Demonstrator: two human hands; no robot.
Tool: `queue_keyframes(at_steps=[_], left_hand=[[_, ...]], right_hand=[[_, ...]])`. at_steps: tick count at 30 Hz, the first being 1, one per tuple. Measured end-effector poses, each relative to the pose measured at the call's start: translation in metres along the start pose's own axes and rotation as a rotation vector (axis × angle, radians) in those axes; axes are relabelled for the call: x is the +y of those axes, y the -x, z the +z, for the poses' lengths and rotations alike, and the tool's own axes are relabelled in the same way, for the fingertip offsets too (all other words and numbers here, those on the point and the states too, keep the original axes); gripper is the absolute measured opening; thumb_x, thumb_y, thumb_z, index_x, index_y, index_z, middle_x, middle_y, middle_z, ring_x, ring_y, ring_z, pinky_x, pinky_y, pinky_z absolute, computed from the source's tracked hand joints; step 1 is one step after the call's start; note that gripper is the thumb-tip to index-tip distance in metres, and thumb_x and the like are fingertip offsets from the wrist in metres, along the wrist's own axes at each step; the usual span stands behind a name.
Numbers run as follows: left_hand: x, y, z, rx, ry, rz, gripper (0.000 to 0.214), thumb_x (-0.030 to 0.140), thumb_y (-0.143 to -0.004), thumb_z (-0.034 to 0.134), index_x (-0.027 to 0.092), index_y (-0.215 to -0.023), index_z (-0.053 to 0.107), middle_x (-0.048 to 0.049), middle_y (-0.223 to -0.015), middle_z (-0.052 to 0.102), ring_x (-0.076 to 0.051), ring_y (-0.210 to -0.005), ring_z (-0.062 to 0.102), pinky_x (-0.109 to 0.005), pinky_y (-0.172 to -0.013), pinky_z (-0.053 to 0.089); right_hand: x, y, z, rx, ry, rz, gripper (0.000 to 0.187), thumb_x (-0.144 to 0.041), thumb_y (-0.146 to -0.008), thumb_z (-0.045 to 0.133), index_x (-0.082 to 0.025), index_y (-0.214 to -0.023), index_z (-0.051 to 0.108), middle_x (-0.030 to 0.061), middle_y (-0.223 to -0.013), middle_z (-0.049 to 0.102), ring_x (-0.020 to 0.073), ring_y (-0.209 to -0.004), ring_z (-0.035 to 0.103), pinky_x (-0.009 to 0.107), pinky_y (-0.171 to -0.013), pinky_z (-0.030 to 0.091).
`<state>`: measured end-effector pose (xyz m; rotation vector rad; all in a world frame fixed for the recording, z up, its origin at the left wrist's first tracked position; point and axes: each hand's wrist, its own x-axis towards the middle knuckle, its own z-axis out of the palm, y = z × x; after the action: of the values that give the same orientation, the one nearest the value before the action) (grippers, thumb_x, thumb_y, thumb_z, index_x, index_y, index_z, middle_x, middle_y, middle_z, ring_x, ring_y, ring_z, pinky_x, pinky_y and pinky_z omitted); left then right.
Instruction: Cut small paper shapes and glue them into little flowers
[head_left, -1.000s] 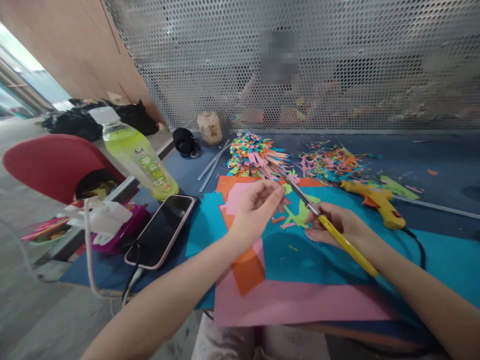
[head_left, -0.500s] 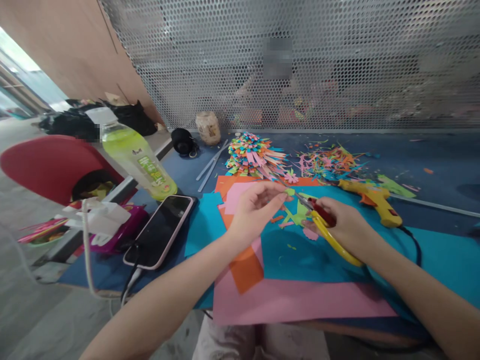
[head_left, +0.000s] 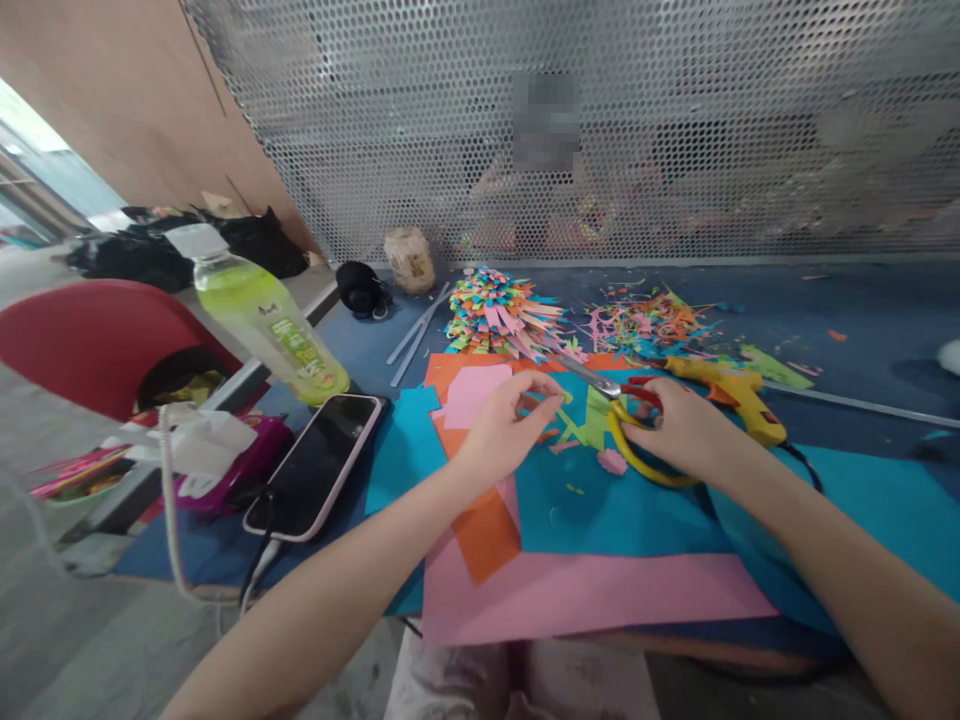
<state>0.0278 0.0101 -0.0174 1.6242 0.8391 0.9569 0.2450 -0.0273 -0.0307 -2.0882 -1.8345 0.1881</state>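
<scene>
My left hand [head_left: 514, 420] is closed in a pinch, thumb against forefinger, with a small light-green paper piece [head_left: 566, 398] at the fingertips. My right hand [head_left: 679, 425] grips scissors [head_left: 596, 380] with one red and one yellow handle loop. Their metal blades point left and away from me, just beyond my left fingertips, and look nearly closed. Below the hands, green paper scraps [head_left: 598, 420] and a pink scalloped paper piece [head_left: 613, 461] lie on a blue paper sheet [head_left: 600, 520].
Behind my hands stand a fringed, multicoloured paper cone [head_left: 499, 312] and a heap of paper shreds [head_left: 649, 325]. A yellow glue gun [head_left: 739, 395] lies right, glue sticks [head_left: 416, 335] back left. A phone [head_left: 315, 468] and drink bottle [head_left: 270, 320] are left. A perforated metal panel [head_left: 420, 120] bounds the back.
The scissors have swung leftward and further from me, past my left fingertips, and their handles lie flatter. My left hand has shifted slightly left, the green piece still at its fingertips.
</scene>
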Motion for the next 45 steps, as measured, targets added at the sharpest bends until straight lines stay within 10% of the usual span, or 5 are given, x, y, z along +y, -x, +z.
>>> queue_keyframes(at_steps=[12, 20, 26, 33, 45], left_hand=[[-0.003, -0.001, 0.003, -0.122, 0.136, -0.091, 0.019, 0.034, -0.082, 0.052, 0.017, -0.082, 0.045, -0.0016, -0.081, 0.057, -0.011, -0.062, 0.062, -0.023, -0.052, 0.050], [-0.017, -0.001, 0.010, -0.261, 0.145, -0.130, 0.017, 0.034, -0.086, 0.046, 0.018, -0.084, 0.042, 0.0000, -0.078, 0.058, -0.010, -0.064, 0.061, -0.026, -0.063, 0.052], [-0.016, -0.002, 0.010, -0.273, 0.151, -0.205, 0.025, 0.041, -0.084, 0.051, 0.017, -0.080, 0.042, -0.0018, -0.077, 0.061, -0.013, -0.069, 0.064, -0.029, -0.067, 0.051], [-0.020, -0.003, 0.011, -0.278, 0.165, -0.225, 0.025, 0.041, -0.083, 0.051, 0.017, -0.079, 0.043, -0.0027, -0.076, 0.063, -0.014, -0.070, 0.065, -0.030, -0.067, 0.051], [-0.011, 0.005, 0.010, -0.313, 0.040, 0.048, 0.012, 0.029, -0.087, 0.047, 0.017, -0.086, 0.047, -0.0033, -0.076, 0.061, -0.014, -0.074, 0.065, -0.026, -0.069, 0.051]], right_hand=[[-0.013, 0.007, -0.014, 0.152, -0.108, -0.340, 0.017, -0.030, -0.080, 0.055, -0.018, -0.091, 0.059, 0.0091, -0.088, 0.063, 0.0226, -0.083, 0.059, 0.036, -0.076, 0.047], [-0.041, 0.036, -0.021, -0.281, -0.362, -0.839, 0.020, -0.022, -0.084, 0.050, -0.022, -0.096, 0.066, 0.0044, -0.103, 0.068, 0.0168, -0.101, 0.059, 0.031, -0.092, 0.044], [-0.045, 0.048, -0.024, -0.582, -0.412, -0.900, 0.031, -0.015, -0.082, 0.050, -0.022, -0.108, 0.065, 0.0045, -0.121, 0.061, 0.0168, -0.114, 0.054, 0.032, -0.099, 0.039], [-0.040, 0.048, -0.036, -0.887, -0.732, -0.706, 0.021, -0.023, -0.083, 0.052, -0.013, -0.085, 0.070, 0.0037, -0.057, 0.068, 0.0099, -0.045, 0.062, 0.017, -0.048, 0.049], [-0.027, 0.035, -0.046, -0.320, -1.172, -0.440, 0.009, -0.024, -0.081, 0.058, -0.021, -0.080, 0.066, -0.0022, -0.056, 0.064, 0.0136, -0.044, 0.062, 0.023, -0.041, 0.048]])
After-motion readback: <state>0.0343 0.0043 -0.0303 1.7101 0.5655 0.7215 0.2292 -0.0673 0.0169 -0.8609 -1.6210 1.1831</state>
